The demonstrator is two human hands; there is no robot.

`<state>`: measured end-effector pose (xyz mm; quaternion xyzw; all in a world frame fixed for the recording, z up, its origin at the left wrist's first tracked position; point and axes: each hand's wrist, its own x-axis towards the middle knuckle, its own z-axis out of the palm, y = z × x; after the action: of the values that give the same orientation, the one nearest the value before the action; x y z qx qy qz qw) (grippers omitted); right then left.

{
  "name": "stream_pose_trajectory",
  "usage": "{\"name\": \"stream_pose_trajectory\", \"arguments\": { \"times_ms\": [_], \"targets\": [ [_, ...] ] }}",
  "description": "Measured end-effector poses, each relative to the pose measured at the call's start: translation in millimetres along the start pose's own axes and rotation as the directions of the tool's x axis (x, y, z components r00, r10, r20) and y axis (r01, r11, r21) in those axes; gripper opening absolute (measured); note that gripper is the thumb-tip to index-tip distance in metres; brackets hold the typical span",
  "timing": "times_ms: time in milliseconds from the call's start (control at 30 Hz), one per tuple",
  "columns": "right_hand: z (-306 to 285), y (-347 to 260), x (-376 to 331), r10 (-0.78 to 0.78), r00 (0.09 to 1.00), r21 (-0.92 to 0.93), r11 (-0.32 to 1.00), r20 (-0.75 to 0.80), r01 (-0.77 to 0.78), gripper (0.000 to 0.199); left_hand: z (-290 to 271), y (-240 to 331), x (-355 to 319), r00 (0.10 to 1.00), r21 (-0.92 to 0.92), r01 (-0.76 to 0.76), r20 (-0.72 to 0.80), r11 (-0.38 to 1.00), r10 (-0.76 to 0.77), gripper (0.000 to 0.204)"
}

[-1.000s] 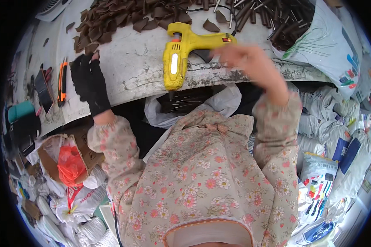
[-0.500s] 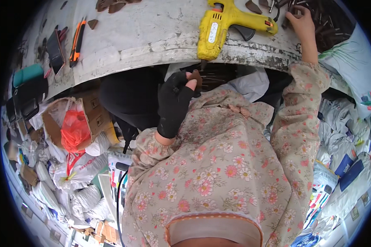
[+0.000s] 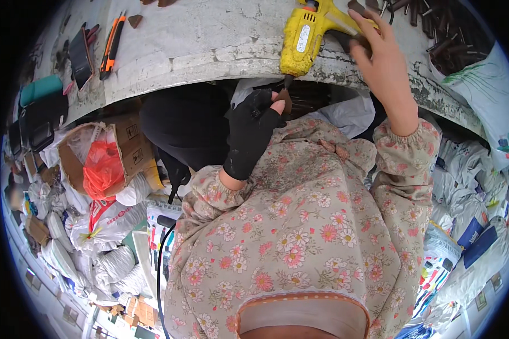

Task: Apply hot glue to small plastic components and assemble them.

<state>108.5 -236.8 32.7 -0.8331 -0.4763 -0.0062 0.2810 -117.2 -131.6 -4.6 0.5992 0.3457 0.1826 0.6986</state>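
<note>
A yellow glue gun point(image 3: 300, 48) lies on the worktop with its dark nozzle pointing over the front edge. My right hand point(image 3: 383, 65) is closed around its handle, fingers across the top and thumb by the black trigger. In a black fingerless glove, my left hand point(image 3: 251, 127) pinches a small brown piece point(image 3: 286, 103) between thumb and finger. That piece sits just below the nozzle; whether they touch I cannot tell. Brown tubes with metal pins point(image 3: 449, 48) are heaped at the far right.
An orange-and-black utility knife point(image 3: 112, 48) and a dark phone-like slab point(image 3: 81, 59) lie on the worktop's left. A cardboard box point(image 3: 129, 141) with a red bag stands below at left. A white plastic bag point(image 3: 486, 93) hangs at the right edge.
My right hand has come from the brown tubes at the far right leftward and nearer, onto the glue gun's handle. My left hand still pinches the brown piece. The view has shifted slightly.
</note>
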Motion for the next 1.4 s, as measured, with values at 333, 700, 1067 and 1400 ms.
{"name": "stream_pose_trajectory", "arguments": {
  "times_ms": [333,700,1067,1400],
  "targets": [
    [-2,16,8,0.015,0.995,-0.208,0.978,0.097,0.006,0.058,2,2,2,0.997,-0.031,0.055,0.048,0.998,-0.053,0.019],
    [-11,-10,1,-0.011,0.996,-0.179,0.984,0.088,0.027,0.032,-2,7,-2,1.0,0.041,0.015,-0.015,0.999,-0.014,0.018],
    [-38,-78,-62,-0.026,0.846,0.588,0.731,0.532,-0.347,0.036,0,22,4,0.926,-0.734,0.361,0.207,0.575,-0.317,0.032],
    [-60,-96,-46,-0.147,0.793,0.437,0.885,0.591,-0.161,0.035,2,14,-8,0.947,0.226,-0.207,-0.198,0.952,0.253,0.026]
  ]
}}
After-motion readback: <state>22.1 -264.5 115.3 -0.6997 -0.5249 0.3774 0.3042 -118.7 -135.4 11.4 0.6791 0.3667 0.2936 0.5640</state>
